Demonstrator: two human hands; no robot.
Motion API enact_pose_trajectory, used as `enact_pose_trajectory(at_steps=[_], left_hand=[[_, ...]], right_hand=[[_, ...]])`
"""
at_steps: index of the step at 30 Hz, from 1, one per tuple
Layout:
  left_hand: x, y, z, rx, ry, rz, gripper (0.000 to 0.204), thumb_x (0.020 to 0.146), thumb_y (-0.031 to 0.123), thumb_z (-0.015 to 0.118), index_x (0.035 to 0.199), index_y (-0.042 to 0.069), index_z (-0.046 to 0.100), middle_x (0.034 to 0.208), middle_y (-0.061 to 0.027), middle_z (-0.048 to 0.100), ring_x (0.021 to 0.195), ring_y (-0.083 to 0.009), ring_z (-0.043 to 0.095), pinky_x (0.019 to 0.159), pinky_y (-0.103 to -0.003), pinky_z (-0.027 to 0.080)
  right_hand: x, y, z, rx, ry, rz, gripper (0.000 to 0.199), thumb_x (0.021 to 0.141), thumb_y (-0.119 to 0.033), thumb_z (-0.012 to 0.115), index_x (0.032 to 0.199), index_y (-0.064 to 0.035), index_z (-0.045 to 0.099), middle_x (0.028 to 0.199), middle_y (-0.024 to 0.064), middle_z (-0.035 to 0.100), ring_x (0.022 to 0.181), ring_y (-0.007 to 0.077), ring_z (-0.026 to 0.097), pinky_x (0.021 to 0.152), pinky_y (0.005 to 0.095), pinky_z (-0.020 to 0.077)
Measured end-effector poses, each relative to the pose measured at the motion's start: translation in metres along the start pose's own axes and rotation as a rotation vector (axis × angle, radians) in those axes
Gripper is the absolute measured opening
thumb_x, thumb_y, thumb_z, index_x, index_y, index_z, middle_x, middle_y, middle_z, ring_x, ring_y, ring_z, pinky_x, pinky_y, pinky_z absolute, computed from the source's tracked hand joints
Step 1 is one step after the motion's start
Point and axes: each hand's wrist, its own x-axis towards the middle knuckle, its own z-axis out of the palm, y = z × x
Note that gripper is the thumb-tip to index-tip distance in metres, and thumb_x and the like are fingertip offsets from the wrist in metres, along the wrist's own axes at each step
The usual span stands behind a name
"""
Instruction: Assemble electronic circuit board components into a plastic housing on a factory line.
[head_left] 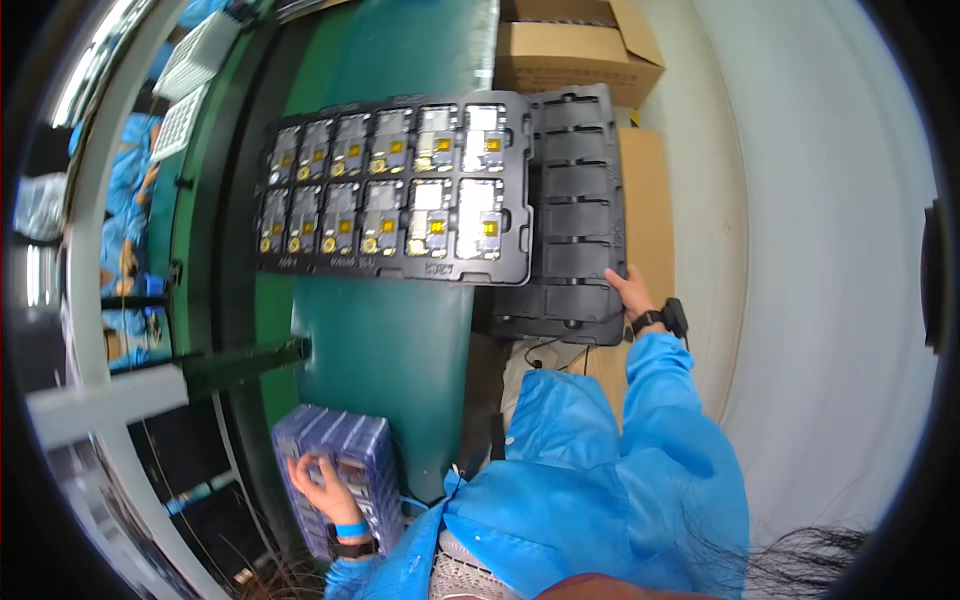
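Observation:
My right hand (633, 294) grips the right edge of an empty-looking black plastic tray (580, 205), fingers at its rim near the lower corner. That tray sits partly under a second black tray (395, 270), whose two rows of pockets hold flat rectangular electronic parts (430, 215) with yellow patches and silver areas. At lower left, my left hand (328, 495) rests over a bluish-purple see-through plastic box (375, 440) with several slots. Its fingers are curled in among the slots, and whatever is between them is too small to make out.
Both black trays lie across a green-topped bench (390, 350). An open cardboard box (580, 55) stands beyond the right tray, with flat cardboard (648, 200) beside it. A green metal bar (250, 368) juts in from the left. Other people in blue (125, 190) work farther left.

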Motion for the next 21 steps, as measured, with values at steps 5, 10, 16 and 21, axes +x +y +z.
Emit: enact_pose_trajectory(at_steps=[5,10,16,21], left_hand=[[-0.012,0.014,-0.018,-0.123,0.057,0.003,0.022,0.078,0.006,0.054,0.099,0.003,0.05,0.128,-0.0167,0.032,0.12,-0.029,0.03,0.098,-0.036,0.022],[-0.029,0.035,-0.028,-0.397,0.064,-0.075,0.023,0.078,0.004,0.053,0.099,0.009,0.05,0.13,-0.0111,0.031,0.118,-0.0245,0.032,0.092,-0.033,0.028],[-0.049,0.09,0.0,-0.797,-0.153,0.049,0.026,0.076,0.0,0.055,0.1,0.006,0.049,0.122,-0.0094,0.038,0.104,-0.019,0.044,0.082,-0.028,0.039],[-0.063,0.137,0.033,-1.288,-0.804,-0.28,0.029,0.084,0.014,0.053,0.109,0.003,0.044,0.111,-0.0102,0.047,0.104,-0.0198,0.047,0.086,-0.031,0.04]], right_hand=[[-0.072,-0.052,-0.051,-0.03,-0.064,-0.189,0.036,0.078,-0.012,0.06,0.108,0.0008,0.045,0.103,0.0107,0.053,0.09,0.0185,0.051,0.079,0.0303,0.0413],[-0.134,-0.077,-0.118,-0.057,0.137,-0.388,0.03,0.08,-0.016,0.058,0.102,0.0005,0.047,0.099,0.0085,0.052,0.087,0.0167,0.05,0.077,0.029,0.0412],[-0.185,-0.128,-0.154,0.139,0.16,-0.463,0.035,0.083,-0.021,0.055,0.109,0.0006,0.045,0.106,0.01,0.052,0.095,0.0184,0.05,0.085,0.0309,0.0394],[-0.185,-0.146,-0.126,0.234,-0.06,-0.498,0.039,0.086,-0.019,0.05,0.117,0.0015,0.039,0.119,0.0109,0.045,0.108,0.0198,0.043,0.094,0.0318,0.0316]])
